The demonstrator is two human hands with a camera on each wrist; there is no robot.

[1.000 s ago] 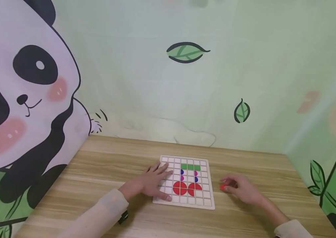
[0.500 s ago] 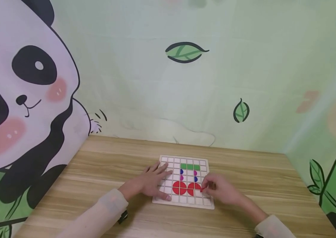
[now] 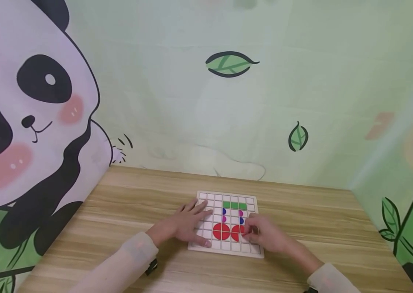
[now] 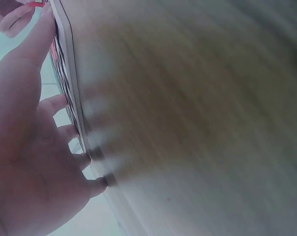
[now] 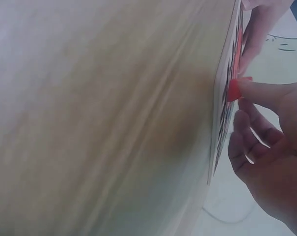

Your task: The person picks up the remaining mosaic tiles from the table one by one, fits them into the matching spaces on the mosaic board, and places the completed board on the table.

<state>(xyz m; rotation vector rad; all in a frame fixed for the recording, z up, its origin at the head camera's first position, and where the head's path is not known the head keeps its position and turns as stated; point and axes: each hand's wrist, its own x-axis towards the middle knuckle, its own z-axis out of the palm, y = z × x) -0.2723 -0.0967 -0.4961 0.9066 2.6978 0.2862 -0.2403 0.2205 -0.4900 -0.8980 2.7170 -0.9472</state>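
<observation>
A white square grid board [image 3: 228, 246] lies on the wooden table. My left hand [image 3: 189, 224] rests on its left side with the fingers spread. Between thumb and finger, my right hand [image 3: 266, 234] pinches a small red piece [image 5: 233, 90] at the right part of the board. In the cells sit a full red circle [image 3: 221, 231] made of quarter pieces and, to its right, a second red circle [image 3: 236, 232], partly hidden by my right fingers. Above them are blue and magenta half-round pieces [image 3: 223, 215] and a row of green squares [image 3: 234, 205].
The wooden table [image 3: 147, 191] extends around the board on all sides. Behind it hangs a pale green backdrop [image 3: 177, 101] with printed leaves, and a large printed panda [image 3: 56, 162] covers the left side.
My right hand has moved left from the table beside the board to the second red circle, carrying the red piece. My left hand has stayed in place on the board.
</observation>
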